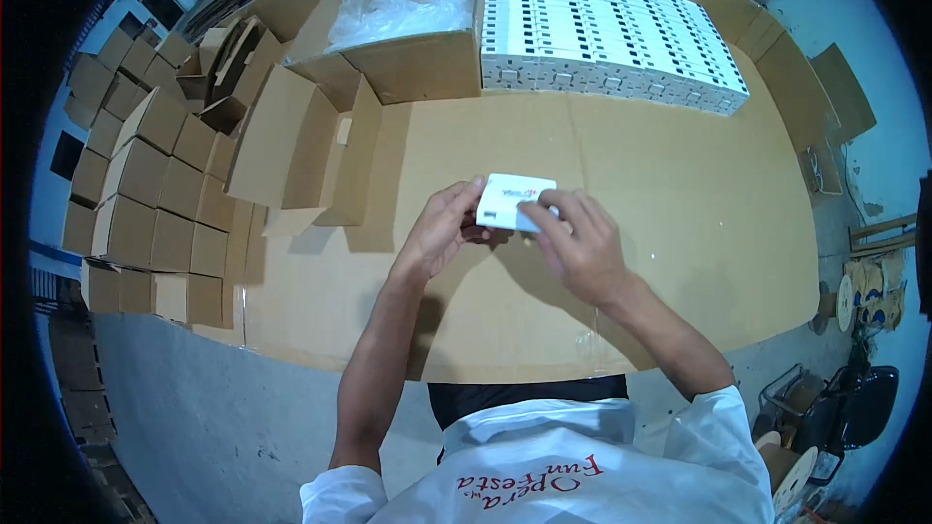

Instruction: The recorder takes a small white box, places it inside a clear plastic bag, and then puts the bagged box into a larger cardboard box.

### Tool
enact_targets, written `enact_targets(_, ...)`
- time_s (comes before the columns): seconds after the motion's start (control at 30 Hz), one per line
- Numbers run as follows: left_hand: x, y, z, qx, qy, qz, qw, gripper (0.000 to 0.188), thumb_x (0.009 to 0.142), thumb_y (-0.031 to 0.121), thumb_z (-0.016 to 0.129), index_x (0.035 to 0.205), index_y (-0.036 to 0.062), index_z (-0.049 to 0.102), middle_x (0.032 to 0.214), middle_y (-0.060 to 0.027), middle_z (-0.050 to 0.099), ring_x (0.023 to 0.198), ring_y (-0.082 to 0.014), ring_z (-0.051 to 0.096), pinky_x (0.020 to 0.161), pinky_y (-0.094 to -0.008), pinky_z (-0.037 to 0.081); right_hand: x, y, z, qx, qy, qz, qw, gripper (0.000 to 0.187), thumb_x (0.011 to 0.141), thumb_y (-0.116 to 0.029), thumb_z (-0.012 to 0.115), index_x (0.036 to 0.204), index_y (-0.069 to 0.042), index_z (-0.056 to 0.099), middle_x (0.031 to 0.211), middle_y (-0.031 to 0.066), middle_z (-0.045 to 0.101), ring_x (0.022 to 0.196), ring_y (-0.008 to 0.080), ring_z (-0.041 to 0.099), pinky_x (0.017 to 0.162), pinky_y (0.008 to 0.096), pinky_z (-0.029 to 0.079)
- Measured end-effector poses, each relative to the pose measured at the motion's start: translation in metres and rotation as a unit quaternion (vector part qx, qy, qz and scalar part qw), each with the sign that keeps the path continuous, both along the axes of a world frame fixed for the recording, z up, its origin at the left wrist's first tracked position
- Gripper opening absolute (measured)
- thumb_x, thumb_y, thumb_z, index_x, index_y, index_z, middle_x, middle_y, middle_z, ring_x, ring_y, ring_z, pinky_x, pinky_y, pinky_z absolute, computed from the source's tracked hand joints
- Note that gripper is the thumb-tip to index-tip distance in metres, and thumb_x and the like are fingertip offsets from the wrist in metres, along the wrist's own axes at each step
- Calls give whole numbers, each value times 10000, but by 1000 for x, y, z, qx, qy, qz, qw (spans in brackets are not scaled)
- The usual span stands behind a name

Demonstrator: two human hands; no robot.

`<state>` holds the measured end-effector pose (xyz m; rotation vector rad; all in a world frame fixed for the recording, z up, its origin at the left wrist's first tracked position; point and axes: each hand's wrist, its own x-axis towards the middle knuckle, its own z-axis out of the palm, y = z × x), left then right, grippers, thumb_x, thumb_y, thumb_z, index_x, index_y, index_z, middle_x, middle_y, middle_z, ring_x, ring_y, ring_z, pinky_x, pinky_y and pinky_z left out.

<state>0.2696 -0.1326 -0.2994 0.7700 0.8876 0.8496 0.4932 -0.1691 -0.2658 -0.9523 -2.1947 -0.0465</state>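
Observation:
Both my hands hold a small white box (513,198) with a little red print, just above the cardboard-covered table (680,233). My left hand (442,230) grips its left edge with thumb and fingers. On the right side, my right hand (580,243) has its fingers curled over the box's lower edge. The box is tilted slightly and sits between the two hands near the table's middle.
Rows of stacked white boxes (612,39) fill the far side of the table. An open carton with clear plastic wrap (398,29) stands at the back left, another open carton (311,150) beside it. Several small brown boxes (146,194) are piled at left. Cable spools (864,291) lie at right.

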Motion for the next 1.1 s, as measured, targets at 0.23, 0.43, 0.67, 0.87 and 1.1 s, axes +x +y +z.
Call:
enact_targets(0.23, -1, -7, -1, -9, 47, -1, 999, 352, 992, 293, 654, 1197, 17, 581, 999, -82, 684, 888, -142, 675, 745, -291, 563, 13, -14, -29, -35, 10, 27, 999, 380, 780, -46, 735, 1154, -73, 676, 1036, 92, 579, 863, 216, 610, 712, 343, 548)
enact_targets(0.43, -1, -4, -9, 85, 38, 34, 995, 435, 934, 133, 721, 1292, -9, 519, 1102, -132, 686, 955, -152, 679, 812, -291, 569, 13, -5, -34, -282, 282, -2, 917, 513, 850, -86, 766, 1319, -37, 564, 1077, 111, 599, 885, 197, 619, 724, 315, 561)
enact_targets(0.67, 13, 1, -12, 196, 60, 68, 976, 420, 911, -47, 668, 1297, -29, 504, 1202, -154, 634, 1135, -194, 623, 998, -323, 526, 23, 19, -58, -362, 273, -35, 891, 357, 889, -48, 702, 1221, 28, 598, 1103, 162, 651, 935, 234, 669, 765, 343, 561)
enact_targets(0.87, 15, 7, -26, 242, 61, 49, 967, 411, 903, -82, 652, 1286, -35, 512, 1219, -135, 608, 1190, -194, 592, 1081, -342, 481, 22, 24, -56, -314, 224, -73, 920, 305, 893, -27, 669, 1187, 17, 601, 1102, 194, 644, 981, 327, 672, 832, 402, 554)
enact_targets(1.1, 10, 12, -33, 238, 160, 22, 958, 456, 893, -63, 664, 1312, -37, 484, 1240, -128, 588, 1205, -192, 576, 1094, -344, 462, 14, 30, -68, -316, 227, -72, 919, 318, 911, -30, 627, 1220, 20, 569, 1135, 211, 626, 1036, 377, 638, 901, 447, 524)
